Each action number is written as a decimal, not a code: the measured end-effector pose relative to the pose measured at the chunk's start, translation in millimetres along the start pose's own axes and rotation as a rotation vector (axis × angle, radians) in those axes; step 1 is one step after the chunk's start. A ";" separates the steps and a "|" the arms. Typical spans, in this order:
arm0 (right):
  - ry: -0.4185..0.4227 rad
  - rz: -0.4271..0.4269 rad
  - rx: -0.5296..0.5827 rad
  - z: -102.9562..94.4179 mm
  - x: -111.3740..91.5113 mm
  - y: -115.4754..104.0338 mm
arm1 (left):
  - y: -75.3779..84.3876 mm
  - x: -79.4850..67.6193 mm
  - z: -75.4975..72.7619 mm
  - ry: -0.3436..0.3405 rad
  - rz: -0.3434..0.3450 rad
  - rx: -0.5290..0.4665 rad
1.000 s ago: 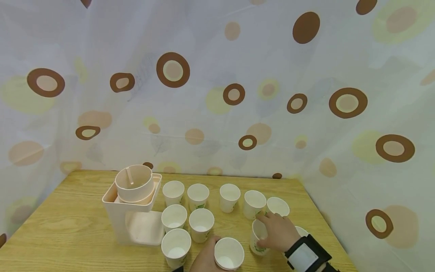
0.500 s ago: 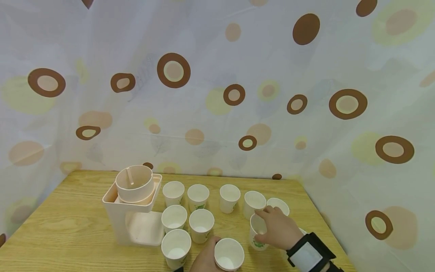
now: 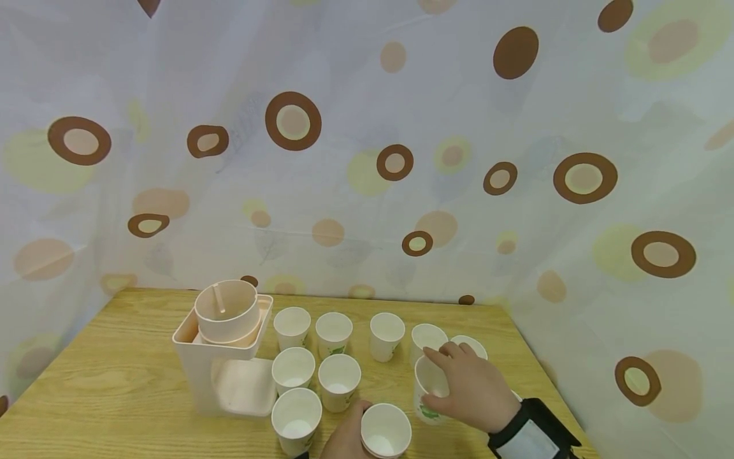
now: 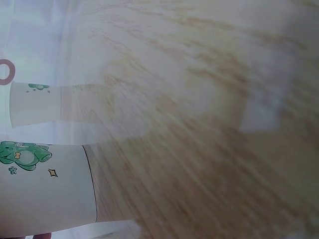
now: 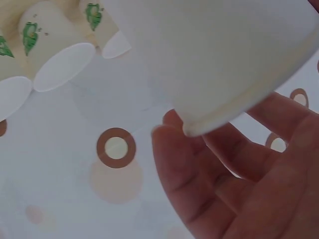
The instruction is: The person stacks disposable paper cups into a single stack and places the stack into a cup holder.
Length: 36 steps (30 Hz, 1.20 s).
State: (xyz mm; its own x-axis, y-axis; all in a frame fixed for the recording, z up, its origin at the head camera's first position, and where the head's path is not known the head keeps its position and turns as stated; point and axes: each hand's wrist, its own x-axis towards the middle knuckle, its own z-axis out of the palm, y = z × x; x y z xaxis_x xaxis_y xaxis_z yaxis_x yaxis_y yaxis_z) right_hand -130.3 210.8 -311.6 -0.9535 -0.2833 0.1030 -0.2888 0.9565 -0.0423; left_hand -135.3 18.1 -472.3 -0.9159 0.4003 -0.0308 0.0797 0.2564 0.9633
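My left hand (image 3: 346, 435) grips a white paper cup (image 3: 386, 428) at the front of the table, and a second rim shows just under its top one. In the left wrist view a white cup (image 4: 45, 194) with a green cartoon animal print fills the lower left corner. To the right, my right hand (image 3: 474, 390) holds another paper cup (image 3: 424, 389) from above and the side, thumb in front and fingers at the far rim. The right wrist view shows this cup (image 5: 219, 64) close up, fingers (image 5: 174, 164) around its rim.
Several white paper cups stand upright left of my hands, such as the front one (image 3: 296, 417). Others stand behind my right hand, including one (image 3: 427, 338) right behind the held cup. A pale pink plastic container (image 3: 197, 370) bearing a round cup-like part (image 3: 226, 319) stands on the wooden table (image 3: 115, 382).
My right hand has moved a little left and away from me with its paper cup. The left hand and its cup have stayed in place.
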 end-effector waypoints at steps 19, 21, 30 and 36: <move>0.037 -0.130 0.064 -11.7 -3.9 -24.8 | -3.8 2.1 -3.9 -0.031 0.058 0.018; 0.041 -0.141 0.057 -10.3 -3.7 -27.9 | -2.7 1.9 -4.1 -0.038 0.057 0.023; 0.034 -0.222 0.053 2.1 0.3 -39.5 | -4.9 1.6 -5.7 -0.059 0.087 -0.001; 0.035 -0.242 0.026 10.6 2.2 -44.4 | -5.2 1.5 -7.0 -0.051 0.105 0.012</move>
State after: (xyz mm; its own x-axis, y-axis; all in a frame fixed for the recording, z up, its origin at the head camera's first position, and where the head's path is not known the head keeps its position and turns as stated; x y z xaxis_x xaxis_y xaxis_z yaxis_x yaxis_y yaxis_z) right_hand -120.4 166.9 -320.0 -0.8527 -0.5012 0.1475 -0.5112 0.8586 -0.0376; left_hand -139.8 11.2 -475.6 -0.8809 0.4700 0.0563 0.1793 0.2214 0.9586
